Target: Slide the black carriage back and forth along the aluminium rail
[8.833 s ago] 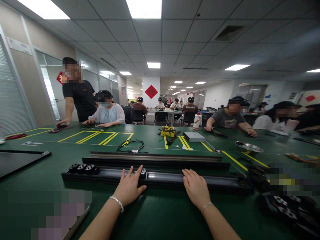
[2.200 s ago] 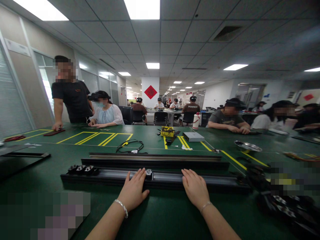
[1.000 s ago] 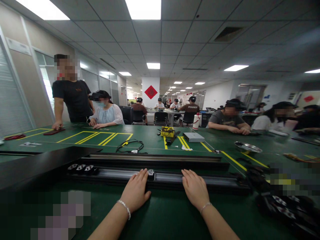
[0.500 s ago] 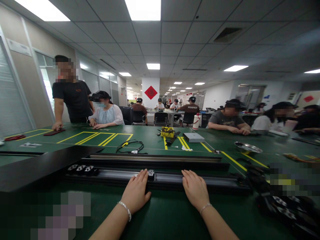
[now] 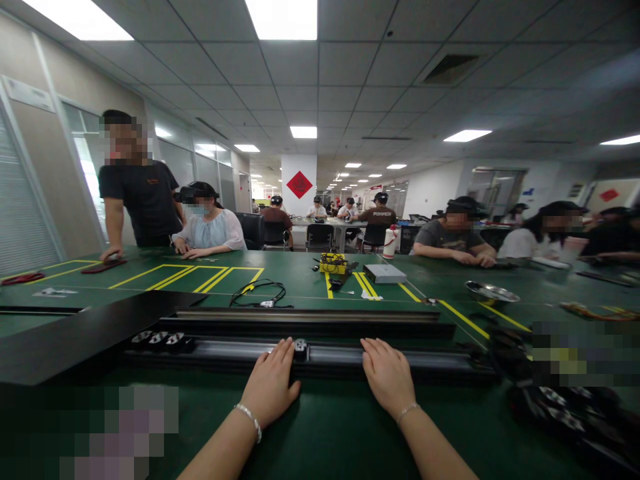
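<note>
A long black track (image 5: 330, 355) with a grey channel lies crosswise on the green table in front of me. My left hand (image 5: 270, 380) rests flat on it with fingers stretched out and thumb apart. Just right of those fingertips, a small black-and-silver block that looks like a socket module (image 5: 301, 347) sits in the channel. Farther right, my right hand (image 5: 389, 375) lies on the track, fingers extended and holding nothing. Several similar modules (image 5: 158, 339) sit together at the track's left end. The undersides of both hands are hidden.
A second dark track (image 5: 310, 317) lies behind the first. A black panel (image 5: 95, 330) is at left, and a dark pile of modules (image 5: 565, 407) at right. Beyond are a coiled cable (image 5: 257, 293), yellow box (image 5: 334, 263), grey box (image 5: 385, 273) and metal bowl (image 5: 493, 292). People surround the table.
The whole view has shifted slightly to the right, so things appear a little farther left. Both hands keep their places on the track.
</note>
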`<state>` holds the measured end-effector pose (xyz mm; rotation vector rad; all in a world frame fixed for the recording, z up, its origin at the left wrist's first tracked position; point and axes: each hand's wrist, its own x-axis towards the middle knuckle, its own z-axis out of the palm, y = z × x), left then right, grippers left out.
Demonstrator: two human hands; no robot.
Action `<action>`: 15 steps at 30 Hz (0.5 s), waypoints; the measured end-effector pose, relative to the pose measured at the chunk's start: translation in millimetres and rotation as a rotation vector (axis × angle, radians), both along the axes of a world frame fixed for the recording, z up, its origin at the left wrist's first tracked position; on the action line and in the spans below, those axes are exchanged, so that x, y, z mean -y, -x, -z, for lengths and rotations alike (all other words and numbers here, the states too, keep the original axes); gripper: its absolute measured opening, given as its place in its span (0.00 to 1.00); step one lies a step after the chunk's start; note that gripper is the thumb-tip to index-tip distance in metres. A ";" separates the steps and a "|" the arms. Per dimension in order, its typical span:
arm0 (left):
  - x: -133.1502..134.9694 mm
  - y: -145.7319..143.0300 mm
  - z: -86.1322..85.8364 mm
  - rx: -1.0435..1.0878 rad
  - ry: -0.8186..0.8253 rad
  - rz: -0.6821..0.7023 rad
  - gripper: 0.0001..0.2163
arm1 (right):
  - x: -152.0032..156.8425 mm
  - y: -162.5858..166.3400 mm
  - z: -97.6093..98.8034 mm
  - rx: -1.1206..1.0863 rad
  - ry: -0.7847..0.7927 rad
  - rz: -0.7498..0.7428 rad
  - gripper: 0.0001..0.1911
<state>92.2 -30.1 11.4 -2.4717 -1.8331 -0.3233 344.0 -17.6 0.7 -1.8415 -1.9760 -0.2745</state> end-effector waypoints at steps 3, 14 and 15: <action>0.5 -0.2 -1.0 -0.001 0.005 -0.001 0.32 | -0.4 -0.3 0.2 -0.002 -0.001 -0.002 0.22; -0.6 -0.5 0.3 0.003 -0.005 -0.004 0.31 | 1.0 0.6 -2.9 -0.023 0.014 0.000 0.23; -0.6 -0.4 0.1 0.004 -0.007 -0.003 0.31 | 0.8 0.8 -3.0 -0.027 0.013 0.001 0.23</action>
